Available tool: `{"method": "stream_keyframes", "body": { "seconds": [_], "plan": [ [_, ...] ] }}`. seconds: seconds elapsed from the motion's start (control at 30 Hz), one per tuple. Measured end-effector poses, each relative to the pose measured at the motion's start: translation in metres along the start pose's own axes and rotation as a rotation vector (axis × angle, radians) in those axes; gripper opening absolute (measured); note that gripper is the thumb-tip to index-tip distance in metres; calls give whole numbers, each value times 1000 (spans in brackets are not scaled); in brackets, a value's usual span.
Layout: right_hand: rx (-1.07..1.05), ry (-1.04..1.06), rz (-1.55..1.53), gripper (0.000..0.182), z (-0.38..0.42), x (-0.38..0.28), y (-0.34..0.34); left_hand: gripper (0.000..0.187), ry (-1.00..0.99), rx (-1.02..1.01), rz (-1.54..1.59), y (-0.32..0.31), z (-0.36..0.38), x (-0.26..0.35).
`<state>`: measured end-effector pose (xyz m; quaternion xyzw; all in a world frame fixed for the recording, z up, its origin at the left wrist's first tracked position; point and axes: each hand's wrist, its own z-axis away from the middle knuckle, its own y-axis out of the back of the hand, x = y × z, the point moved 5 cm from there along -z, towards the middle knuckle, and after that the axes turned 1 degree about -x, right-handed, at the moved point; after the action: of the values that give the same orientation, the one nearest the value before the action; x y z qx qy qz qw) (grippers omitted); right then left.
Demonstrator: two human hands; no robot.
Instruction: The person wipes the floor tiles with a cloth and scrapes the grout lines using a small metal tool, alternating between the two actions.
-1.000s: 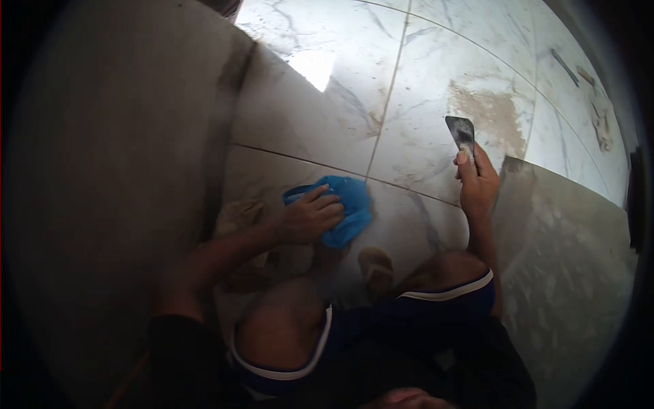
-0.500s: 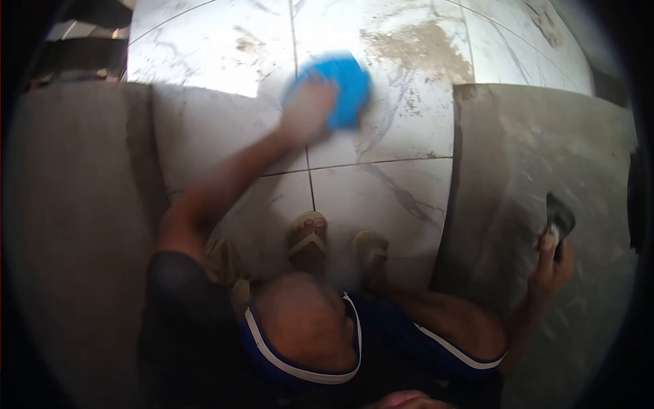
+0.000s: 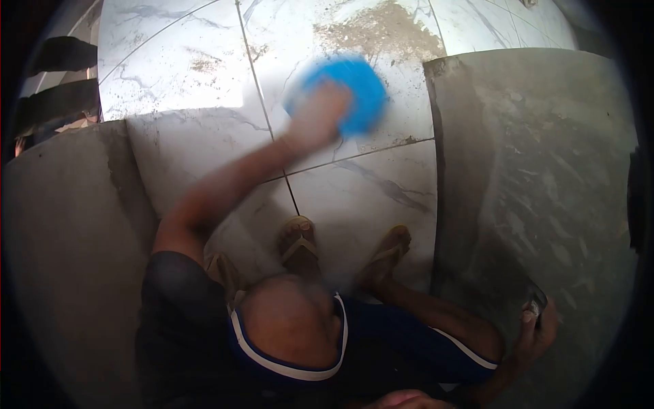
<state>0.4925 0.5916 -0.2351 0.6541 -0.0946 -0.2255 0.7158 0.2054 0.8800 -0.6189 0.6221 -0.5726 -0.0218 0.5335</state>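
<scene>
My left hand [image 3: 319,112] is stretched out ahead of me, blurred with motion, fingers curled down over a blue cloth [image 3: 353,92] and pressing it flat against the marble-patterned floor tile [image 3: 184,68]. The cloth bulges out past my knuckles on the far side and to the right, and it sits just right of the grout line [image 3: 255,75] that runs away from me between two tiles. Just beyond the cloth there is a brown smear of dried residue [image 3: 381,31] on the same tile, near the cloth's far edge but not under it.

My right hand [image 3: 535,334] is low at my side, down by my right knee, closed around a small dark scraper [image 3: 536,300]; only the top of the tool shows above my fingers, so I cannot tell the shape of its blade. That hand hangs over a bare grey cement patch [image 3: 538,163] to the right of the tiles, and I cannot tell whether the tool touches it.

I am crouched, both feet in sandals [image 3: 300,238] planted on the near tile, the right foot [image 3: 392,249] close to the edge where tile meets cement. My knees and blue shorts with white trim [image 3: 293,368] fill the bottom of the view. A second grey cement area [image 3: 61,225] lies on my left, with a raw edge against the tiles.
</scene>
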Motion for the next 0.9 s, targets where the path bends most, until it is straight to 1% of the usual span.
{"method": "stream_keyframes", "body": {
  "seconds": [0.03, 0.07, 0.1, 0.13, 0.2, 0.23, 0.27, 0.3, 0.33, 0.43, 0.47, 0.5, 0.53, 0.57, 0.6, 0.63, 0.7, 0.73, 0.77, 0.8, 0.83, 0.87, 0.9],
  "plan": [
    [42, -13, 26, 41, 4, 4, -1, 36, -145, -219, 15, -64, 34, 26],
    [17, -38, -11, 41, 5, 7, -3, 33, -316, -455, 263, -94, 56, 67],
    [-8, -61, -47, 41, 2, 9, -4, 30, -326, -558, 528, -136, 94, 94],
    [-29, -80, -79, 41, -3, 11, -6, 30, -210, -561, 524, -144, 90, 83],
    [-29, 29, -25, 44, -11, 2, -11, 31, 25, -580, 538, -160, 85, 62],
    [-37, 65, 6, 45, -7, -5, -11, 36, -127, -499, 142, -166, 65, 33],
    [-46, 4, -5, 46, -3, -5, -10, 42, 13, -242, -68, -122, 33, 3],
    [-43, -42, -21, 48, -5, -5, -10, 46, 220, -242, -235, -80, -12, -23],
    [-34, -84, -41, 49, -8, -5, -9, 48, 385, -27, -316, -55, -33, -52],
    [6, -41, -100, 52, -12, 1, -5, 50, 245, 16, -189, -27, -66, -34],
    [12, -50, -122, 51, -13, 2, -7, 46, 194, -114, -27, -43, -70, -4],
    [11, -59, -140, 51, -15, 2, -6, 41, 48, -176, 165, -71, -57, 30],
    [4, -64, -157, 50, -19, 3, -7, 38, -268, -51, 151, -96, -36, 72],
    [-8, -54, -149, 49, -25, 2, -8, 36, -354, -563, 219, -128, -21, 110],
    [-19, -42, -141, 49, -30, 0, -10, 37, -593, -1039, 168, -135, -11, 147],
    [-28, -31, -132, 48, -33, -2, -13, 37, -602, -974, 189, -153, -5, 146],
    [-92, 20, -190, 46, -40, -9, -24, 38, -622, -844, 230, -209, 27, 132],
    [-130, 39, -213, 44, -43, -13, -26, 45, -163, -685, 305, -221, 11, 90],
    [-188, 1, -193, 44, -47, -5, -35, 53, -146, -550, 18, -210, -19, 51],
    [-242, -37, -173, 43, -50, 5, -46, 59, -27, -374, -224, -187, -44, 3],
    [-287, -74, -158, 42, -54, 12, -59, 60, 272, -117, -314, -135, -64, -39],
    [-341, -153, -243, 42, -59, 8, -73, 53, 415, -67, -485, -89, -80, -69],
    [-395, -231, -327, 42, -69, -2, -88, 45, 556, -21, -521, -57, -84, -108]
  ]
}}
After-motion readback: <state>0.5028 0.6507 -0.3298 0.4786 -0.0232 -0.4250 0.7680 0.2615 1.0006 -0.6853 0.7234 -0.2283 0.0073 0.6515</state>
